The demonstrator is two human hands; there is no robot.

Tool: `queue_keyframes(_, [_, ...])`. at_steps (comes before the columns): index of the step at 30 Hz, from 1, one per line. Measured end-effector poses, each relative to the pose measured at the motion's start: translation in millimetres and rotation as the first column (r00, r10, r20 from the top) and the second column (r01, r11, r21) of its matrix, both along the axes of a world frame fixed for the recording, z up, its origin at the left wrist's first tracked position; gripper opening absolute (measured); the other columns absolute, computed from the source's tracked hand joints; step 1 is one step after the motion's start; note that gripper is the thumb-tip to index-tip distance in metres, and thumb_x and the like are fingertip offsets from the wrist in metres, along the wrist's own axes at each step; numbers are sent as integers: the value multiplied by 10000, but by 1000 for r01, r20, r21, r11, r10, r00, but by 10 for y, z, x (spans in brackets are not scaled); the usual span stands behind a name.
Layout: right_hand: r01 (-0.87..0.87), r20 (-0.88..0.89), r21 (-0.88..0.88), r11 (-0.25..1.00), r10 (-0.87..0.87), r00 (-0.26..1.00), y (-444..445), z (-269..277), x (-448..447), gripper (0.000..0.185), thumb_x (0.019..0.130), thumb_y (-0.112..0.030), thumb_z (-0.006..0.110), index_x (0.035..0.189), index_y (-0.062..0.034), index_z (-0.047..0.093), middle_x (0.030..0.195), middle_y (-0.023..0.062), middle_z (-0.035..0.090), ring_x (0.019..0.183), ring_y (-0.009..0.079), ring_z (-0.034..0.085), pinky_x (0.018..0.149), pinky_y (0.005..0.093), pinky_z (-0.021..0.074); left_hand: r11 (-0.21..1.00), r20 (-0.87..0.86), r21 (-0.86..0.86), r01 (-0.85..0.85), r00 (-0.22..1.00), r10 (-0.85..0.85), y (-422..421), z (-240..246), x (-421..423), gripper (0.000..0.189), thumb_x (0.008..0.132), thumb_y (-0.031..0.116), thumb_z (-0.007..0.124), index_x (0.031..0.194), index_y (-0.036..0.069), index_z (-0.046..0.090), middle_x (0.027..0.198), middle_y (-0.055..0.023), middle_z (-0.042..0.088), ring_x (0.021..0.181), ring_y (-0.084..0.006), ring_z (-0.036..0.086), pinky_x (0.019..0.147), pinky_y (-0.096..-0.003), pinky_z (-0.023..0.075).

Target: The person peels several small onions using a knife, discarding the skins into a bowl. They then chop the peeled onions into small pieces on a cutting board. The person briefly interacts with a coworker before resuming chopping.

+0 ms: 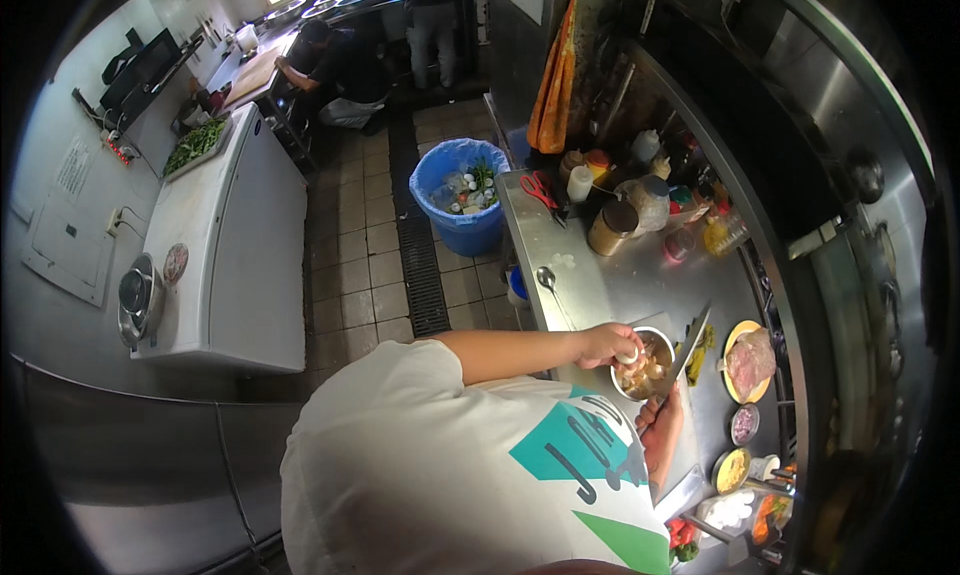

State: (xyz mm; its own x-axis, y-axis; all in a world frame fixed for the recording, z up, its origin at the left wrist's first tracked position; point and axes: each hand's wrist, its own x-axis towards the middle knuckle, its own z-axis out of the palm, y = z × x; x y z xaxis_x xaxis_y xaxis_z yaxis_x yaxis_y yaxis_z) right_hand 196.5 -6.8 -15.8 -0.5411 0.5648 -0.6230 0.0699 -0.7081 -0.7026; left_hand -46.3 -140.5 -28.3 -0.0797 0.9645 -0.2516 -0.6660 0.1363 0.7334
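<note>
My left hand (609,345) holds a small, pale, round piece of food over the rim of a white bowl (621,389). Brownish, pale pieces (651,371) lie in the bowl; I cannot tell what food they are. My right hand (661,419), just beyond the bowl's lower right edge, grips the handle of a large knife (688,350). The blade points up and to the right, beside the bowl. Dark green pickled-looking leaves (700,356) lie behind the blade. Farther right, a yellow plate (729,384) bears a piece of raw meat (750,363). A pale cutting board (686,436) is partly hidden under these things.
A metal spoon (547,278), red-handled scissors (538,190), jars (613,228) and squeeze bottles stand or lie on the steel counter (577,267). A cleaver (681,494) and small bowls (730,470) are nearer the bottom. A blue bin (466,230) stands on the floor. Two people are farther back.
</note>
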Motion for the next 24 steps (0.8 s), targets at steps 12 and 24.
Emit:
queue_keyframes(12, [-32,10,3,999,32,999,-99,54,-205,447,1127,-582,584,1204,-155,691,746,2,588,513,126,445,481,341,384,972,-51,134,-193,978,201,143,37,-316,307,916,-29,696,1200,70,638,1054,-60,698,986,-200,713,921,-372,607])
queue_keyframes(24, [250,-157,-206,946,-284,946,-495,242,1003,448,1138,-616,547,1223,-179,601,726,-71,482,529,61,378,479,278,299,901,-962,166,401,268,58,191,163,449,505,892,113,879,1343,40,663,1242,-120,716,1159,-273,707,992,-399,590])
